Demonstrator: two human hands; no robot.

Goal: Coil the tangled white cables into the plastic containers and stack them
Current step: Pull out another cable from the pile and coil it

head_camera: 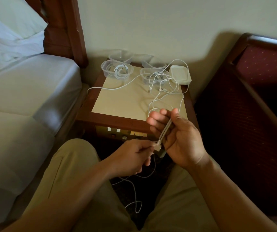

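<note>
A white cable (165,127) runs taut between my two hands above the front edge of the nightstand (117,101). My right hand (178,136) holds loops of it across the palm. My left hand (134,156) pinches the plug end. The rest of this cable hangs down to the floor between my knees (135,195). More tangled white cables (166,87) lie on the tabletop's right side. One clear plastic container (116,70) holds a coiled cable; another (152,76) has cable partly in it. Two empty containers (121,56) stand behind.
A white lidded box (180,75) sits at the nightstand's back right corner. A bed (25,91) with a pillow is on the left, a dark red padded chair (260,97) on the right. One cable end droops off the table's left edge (90,88).
</note>
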